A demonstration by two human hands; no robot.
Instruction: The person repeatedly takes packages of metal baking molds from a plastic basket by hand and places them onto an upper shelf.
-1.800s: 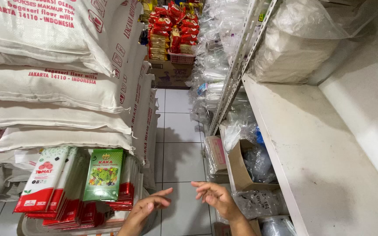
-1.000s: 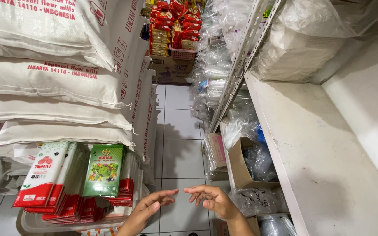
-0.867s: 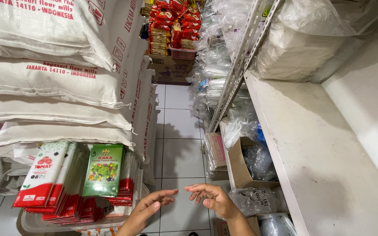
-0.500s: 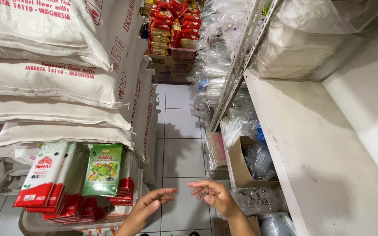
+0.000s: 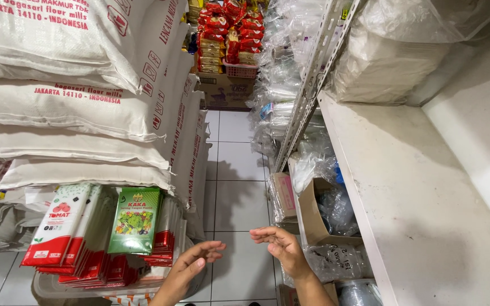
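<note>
My left hand (image 5: 191, 265) is low in the head view, fingers spread, holding nothing, beside a row of upright flat packets (image 5: 100, 232). Most of those packets are red and white, and one green packet (image 5: 134, 221) stands at the front. My right hand (image 5: 282, 246) is also open and empty, palm turned toward the left hand, a short gap between them. It hovers over the tiled floor (image 5: 235, 187) near a cardboard box (image 5: 313, 218) holding clear plastic bags.
Large white sacks (image 5: 86, 102) are stacked high on the left above the packets. A white shelf (image 5: 421, 192) runs along the right, with a bagged white bundle (image 5: 392, 51) on it. Hanging clear plastic goods (image 5: 290, 79) and red snack packs (image 5: 225, 28) fill the far aisle.
Both hands stay low and empty. They drew slightly closer together, then eased apart a little; the view barely shifted.
</note>
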